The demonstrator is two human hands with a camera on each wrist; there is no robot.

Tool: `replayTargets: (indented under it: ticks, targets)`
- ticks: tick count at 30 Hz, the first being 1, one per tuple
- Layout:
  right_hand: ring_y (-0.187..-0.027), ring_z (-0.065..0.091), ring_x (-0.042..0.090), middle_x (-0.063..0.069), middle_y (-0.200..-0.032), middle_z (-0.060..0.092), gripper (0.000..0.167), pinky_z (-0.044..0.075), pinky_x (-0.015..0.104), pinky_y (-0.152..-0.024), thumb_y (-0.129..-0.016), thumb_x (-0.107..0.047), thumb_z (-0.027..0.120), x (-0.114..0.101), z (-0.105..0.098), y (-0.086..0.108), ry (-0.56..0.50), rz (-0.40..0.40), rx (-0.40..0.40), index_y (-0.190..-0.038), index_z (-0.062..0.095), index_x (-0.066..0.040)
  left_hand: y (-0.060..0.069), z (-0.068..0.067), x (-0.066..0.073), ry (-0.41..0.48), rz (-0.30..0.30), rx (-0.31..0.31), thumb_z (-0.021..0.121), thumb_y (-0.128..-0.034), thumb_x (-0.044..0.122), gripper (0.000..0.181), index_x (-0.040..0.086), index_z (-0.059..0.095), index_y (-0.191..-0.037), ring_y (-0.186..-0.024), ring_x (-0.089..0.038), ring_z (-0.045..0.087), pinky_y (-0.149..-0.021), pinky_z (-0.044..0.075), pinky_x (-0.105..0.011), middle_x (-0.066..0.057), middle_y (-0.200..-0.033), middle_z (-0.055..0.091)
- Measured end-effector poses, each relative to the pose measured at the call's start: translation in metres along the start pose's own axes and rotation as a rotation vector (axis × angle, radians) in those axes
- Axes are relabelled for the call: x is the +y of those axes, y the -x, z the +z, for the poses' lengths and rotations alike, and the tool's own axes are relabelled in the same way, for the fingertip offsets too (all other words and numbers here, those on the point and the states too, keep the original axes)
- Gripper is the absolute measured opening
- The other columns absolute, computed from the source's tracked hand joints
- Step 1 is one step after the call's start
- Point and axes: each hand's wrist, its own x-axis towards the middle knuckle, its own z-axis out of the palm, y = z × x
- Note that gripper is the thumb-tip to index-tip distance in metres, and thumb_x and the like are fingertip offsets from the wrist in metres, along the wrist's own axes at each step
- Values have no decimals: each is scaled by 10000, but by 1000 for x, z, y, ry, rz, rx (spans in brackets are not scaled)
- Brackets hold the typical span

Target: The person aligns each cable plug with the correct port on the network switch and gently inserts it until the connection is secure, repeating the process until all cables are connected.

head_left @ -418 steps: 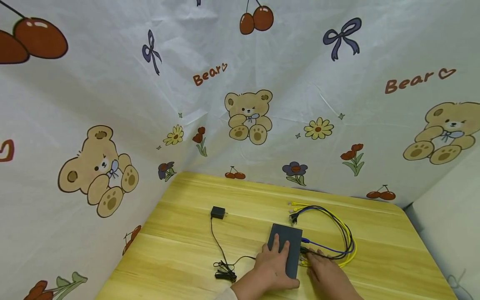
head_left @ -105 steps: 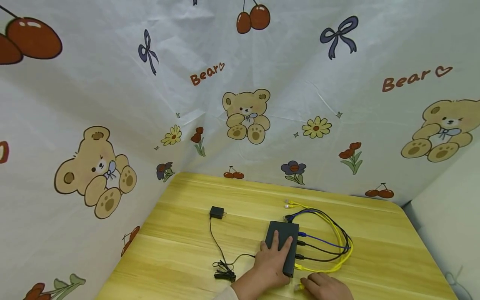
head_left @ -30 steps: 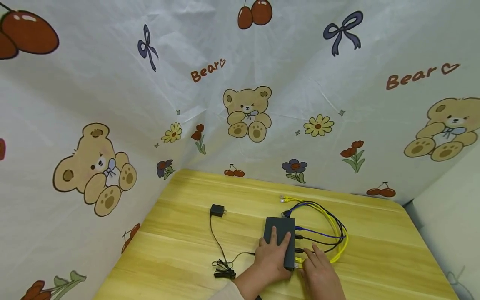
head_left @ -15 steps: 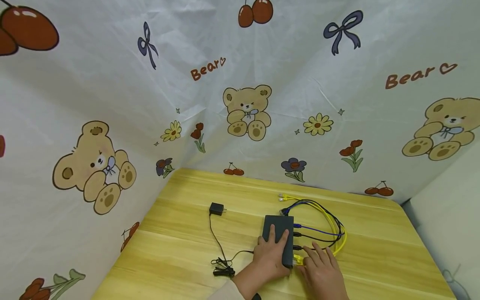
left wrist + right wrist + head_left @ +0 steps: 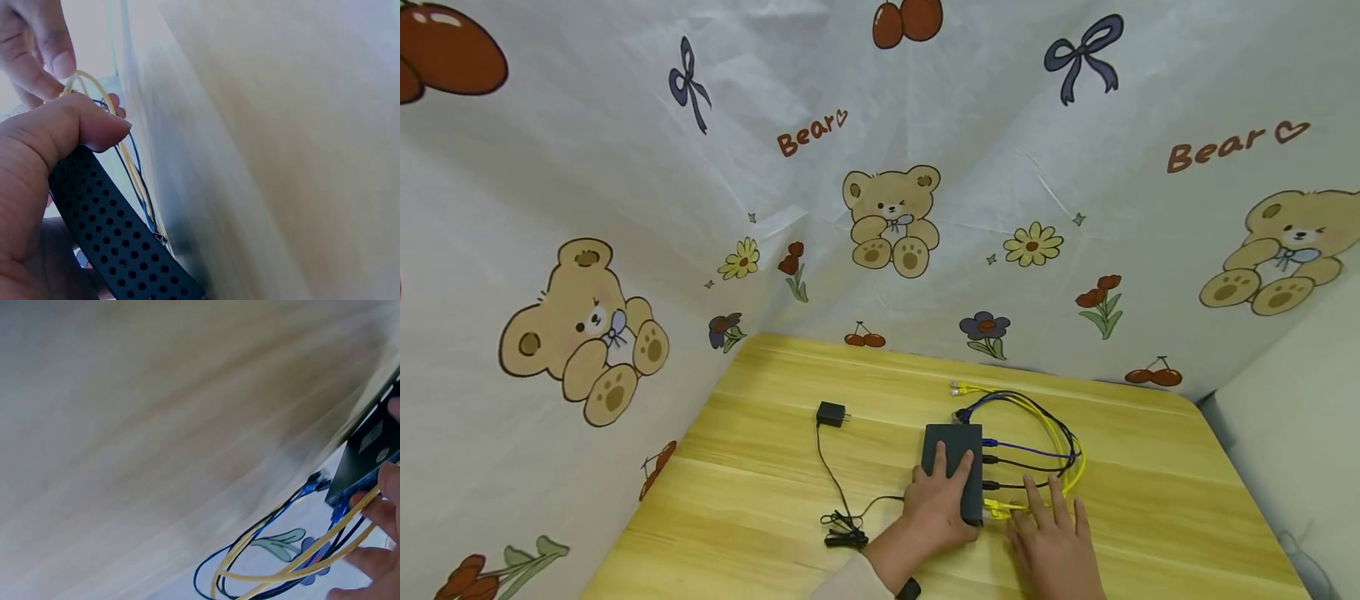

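Observation:
A dark network switch (image 5: 953,442) lies on the wooden table, with a row of holes along the side seen in the left wrist view. My left hand (image 5: 934,504) holds it, fingers spread over the top and thumb at the near end. Blue, black and yellow network cables (image 5: 1033,454) run from its right side. My right hand (image 5: 1054,546) is beside the nearest ports, its thumb and index pinching a yellow network cable (image 5: 340,528) while the other fingers stretch out. Whether that plug is fully seated is hidden.
The cables' free ends, with yellow plugs (image 5: 958,388), lie behind the switch. A black power adapter (image 5: 831,413) is at the left, its lead bundled (image 5: 846,533) near the left forearm. A printed cloth (image 5: 895,100) hangs behind the table.
The right hand has brought a loose yellow plug from the near table to the switch's nearest ports. Its outer fingers have straightened. The left hand still holds the switch.

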Motion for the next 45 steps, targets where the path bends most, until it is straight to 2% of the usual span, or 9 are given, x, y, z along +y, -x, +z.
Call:
replayTargets:
  ticks: [3, 5, 11, 17, 28, 32, 34, 36, 45]
  targets:
    - [-1368, 412, 435, 112, -1379, 606, 416, 308, 732, -981, -937, -533, 585, 3, -3, -6, -50, -3, 37, -891, 794, -176, -1, -2, -1, 1, -2, -1, 842, -658, 630, 1160, 494, 135, -1567, -1278, -462, 456, -758, 508, -486, -97, -1665, 129]
    - [-1328, 453, 440, 101, -1318, 647, 351, 316, 734, -967, -907, -493, 632, 4, -4, -9, -85, -20, 83, -848, 795, -188, -2, -3, -1, 12, 2, 0, 847, -655, 622, 1156, 494, 146, -1566, -1273, -457, 460, -762, 505, -491, -97, -1663, 139]
    - [-1260, 520, 421, 76, -1202, 703, 755, 332, 732, -953, -1032, -621, 241, 3, -5, -13, -101, -62, 188, -755, 780, -173, -1, -5, 0, 32, 6, 6, 863, -640, 604, 1163, 488, 168, -1565, -1267, -451, 460, -773, 505, -496, -104, -1661, 146]
    - [-1219, 559, 407, 77, -1167, 716, 729, 325, 702, -990, -1076, -513, 272, -2, -6, -16, -100, -176, 273, -677, 744, -126, -1, -5, -1, 18, 3, 26, 878, -627, 591, 1164, 472, 200, -1565, -1252, -455, 460, -743, 506, -484, -112, -1655, 163]
    - [-1306, 484, 358, 79, -1264, 671, 767, 76, 531, -1212, -1078, -496, 113, -6, -11, -17, -109, -264, 155, -654, 654, -156, 0, 2, -2, -80, 13, -4, 885, -615, 597, 1187, 521, 160, -1552, -1262, -456, 445, -723, 501, -457, -96, -1660, 146]
    - [-1310, 492, 375, 84, -1316, 655, 429, 150, 550, -1195, -1020, -405, 543, -7, -15, -18, -184, -253, 100, -699, 692, -163, -1, 3, -6, -80, 24, -10, 895, -602, 594, 1196, 525, 167, -1548, -1267, -465, 438, -729, 504, -469, -90, -1658, 153]
    - [-1313, 493, 388, 79, -1329, 649, 186, 217, 604, -1152, -862, -277, 775, -7, -16, -18, -219, -219, 65, -720, 706, -179, -1, 3, -7, -73, 30, -16, 896, -600, 596, 1197, 526, 168, -1548, -1265, -460, 442, -733, 502, -473, -87, -1659, 149]
    - [-1325, 485, 390, 71, -1337, 646, 197, 273, 658, -1092, -673, -157, 896, -7, -16, -18, -256, -166, 34, -734, 714, -201, -2, 2, -8, -59, 34, -24, 893, -594, 614, 1202, 530, 164, -1546, -1269, -457, 440, -750, 500, -481, -83, -1662, 139]
    - [-1297, 482, 466, 110, -1332, 645, 182, 320, 780, -923, -687, -196, 894, -11, -8, -19, -325, -69, 12, -745, 731, -252, 0, 1, -8, -57, 35, -21, 871, -619, 617, 1174, 526, 161, -1549, -1280, -458, 439, -774, 499, -502, -85, -1660, 144]
